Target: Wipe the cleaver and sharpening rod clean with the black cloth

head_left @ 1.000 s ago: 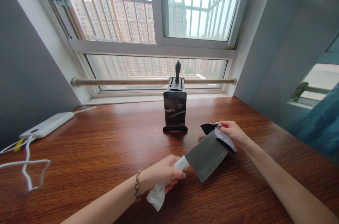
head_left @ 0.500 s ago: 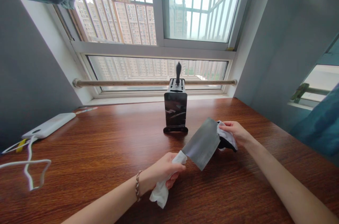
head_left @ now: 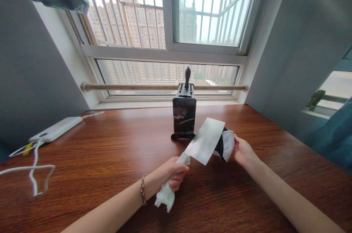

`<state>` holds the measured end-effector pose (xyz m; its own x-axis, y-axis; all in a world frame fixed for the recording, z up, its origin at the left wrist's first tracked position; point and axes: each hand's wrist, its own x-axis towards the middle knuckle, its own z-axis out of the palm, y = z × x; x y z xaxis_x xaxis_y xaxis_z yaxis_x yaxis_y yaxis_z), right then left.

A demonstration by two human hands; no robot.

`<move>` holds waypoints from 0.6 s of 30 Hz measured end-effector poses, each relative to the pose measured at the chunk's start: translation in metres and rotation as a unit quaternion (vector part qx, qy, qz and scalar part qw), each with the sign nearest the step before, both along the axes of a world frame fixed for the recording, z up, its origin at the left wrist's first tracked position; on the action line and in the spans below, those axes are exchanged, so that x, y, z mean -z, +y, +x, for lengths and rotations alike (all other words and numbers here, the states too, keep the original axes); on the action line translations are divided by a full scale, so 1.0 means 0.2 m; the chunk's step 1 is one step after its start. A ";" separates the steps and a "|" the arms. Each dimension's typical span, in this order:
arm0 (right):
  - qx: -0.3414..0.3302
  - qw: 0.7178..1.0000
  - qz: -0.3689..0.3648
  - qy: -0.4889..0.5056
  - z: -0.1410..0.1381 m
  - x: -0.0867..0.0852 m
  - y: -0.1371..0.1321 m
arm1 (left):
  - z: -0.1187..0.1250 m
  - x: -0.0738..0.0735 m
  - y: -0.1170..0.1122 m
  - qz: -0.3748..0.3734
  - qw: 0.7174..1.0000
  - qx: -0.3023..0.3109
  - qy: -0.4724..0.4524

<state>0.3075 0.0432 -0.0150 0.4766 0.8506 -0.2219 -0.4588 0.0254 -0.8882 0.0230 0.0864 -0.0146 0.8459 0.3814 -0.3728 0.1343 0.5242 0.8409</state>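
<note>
A cleaver (head_left: 205,140) with a broad, bright blade is held up above the wooden table. My left hand (head_left: 173,175) is closed round its handle, which is wrapped in white tissue (head_left: 165,195) that hangs out below the fist. At the blade's right edge, a white and black cloth (head_left: 226,145) is pinched in my right hand (head_left: 244,152). Part of the cloth lies behind the blade, so I cannot tell whether it touches the steel. Behind the cleaver stands a black knife block (head_left: 184,117) with a dark-handled tool (head_left: 187,78) upright in its slotted top.
The brown wooden table (head_left: 118,145) reaches to the window sill. On its left lie a white power bank (head_left: 56,129) and a looping white cable (head_left: 34,174). A horizontal rail (head_left: 137,87) crosses the window behind the block. Blue curtain fabric hangs at both sides.
The cleaver's blade has tilted and turned from dull grey to bright. The cloth in my right hand has shifted slightly left and bunched differently. The view has moved a little.
</note>
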 end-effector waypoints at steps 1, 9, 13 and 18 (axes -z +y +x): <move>0.003 1.000 -0.003 0.029 -0.08 0.01 -0.02 | 0.00 0.01 0.01 -0.005 1.000 0.000 -0.005; -0.275 0.950 0.083 0.124 -0.48 -0.06 -0.23 | 0.01 0.02 0.00 -0.001 1.000 -0.009 -0.027; -0.288 0.942 0.108 0.137 -0.47 -0.07 -0.23 | 0.02 -0.01 -0.02 0.014 1.000 -0.024 -0.006; -0.273 0.951 0.080 0.125 -0.44 -0.02 -0.22 | 0.04 -0.03 -0.05 0.031 0.999 -0.037 0.020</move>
